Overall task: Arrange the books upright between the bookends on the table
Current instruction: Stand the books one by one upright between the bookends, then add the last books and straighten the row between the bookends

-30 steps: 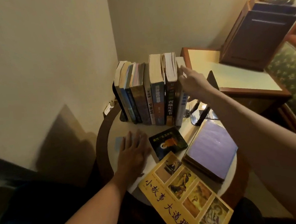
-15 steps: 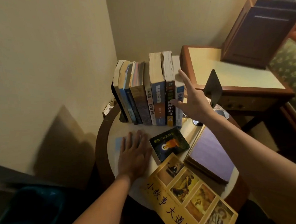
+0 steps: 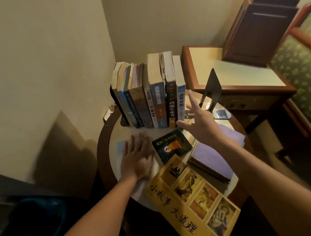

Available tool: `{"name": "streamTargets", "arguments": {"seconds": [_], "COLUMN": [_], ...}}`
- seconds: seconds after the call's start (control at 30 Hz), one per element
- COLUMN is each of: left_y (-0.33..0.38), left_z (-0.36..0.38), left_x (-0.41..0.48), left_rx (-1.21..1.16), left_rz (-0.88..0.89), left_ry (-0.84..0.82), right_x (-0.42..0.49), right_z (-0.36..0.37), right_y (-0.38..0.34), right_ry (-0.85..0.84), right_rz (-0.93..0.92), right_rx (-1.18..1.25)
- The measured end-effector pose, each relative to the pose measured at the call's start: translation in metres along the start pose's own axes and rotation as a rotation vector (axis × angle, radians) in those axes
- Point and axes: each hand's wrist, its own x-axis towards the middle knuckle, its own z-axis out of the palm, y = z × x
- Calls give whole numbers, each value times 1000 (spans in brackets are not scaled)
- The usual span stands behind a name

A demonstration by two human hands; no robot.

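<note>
Row of books [image 3: 157,92] stands upright at the back of the counter [image 3: 101,147], against the left bookend [image 3: 116,103]. The right bookend [image 3: 211,89] sits apart, leaving a gap. Right hand [image 3: 196,123] is spread wide and empty, just beside the last spine. Left hand [image 3: 137,160] lies flat on a pale book [image 3: 121,149]. I'd grab the dark book [image 3: 172,145] next since it's nearest. Brace the row's end while slotting it in so nothing tips.
</note>
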Motion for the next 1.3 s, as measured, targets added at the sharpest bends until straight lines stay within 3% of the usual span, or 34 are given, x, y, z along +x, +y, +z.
{"name": "streamTargets", "arguments": {"seconds": [0.27, 0.43, 0.6, 0.8, 1.0, 1.3], "left_y": [13, 42, 49, 48, 58, 72], "left_z": [-20, -27, -13, 14, 32, 29], "left_x": [-13, -57, -108, -151, -173, -171], "left_rx": [-169, -386, -110, -100, -247, -91], "left_rz": [-28, 1, 131, 9, -152, -135], "left_ry": [-87, 4, -38, 19, 60, -145], "right_x": [-89, -138, -177, -206, -210, -209], "right_z": [12, 33, 44, 58, 73, 79], "right_y": [14, 17, 22, 21, 9, 2], "right_ry": [-30, -47, -218, -453, -434, -387], "right_rz": [19, 6, 106, 221, 327, 373], "right_rx": [-106, -113, -187, -486, -514, -510]}}
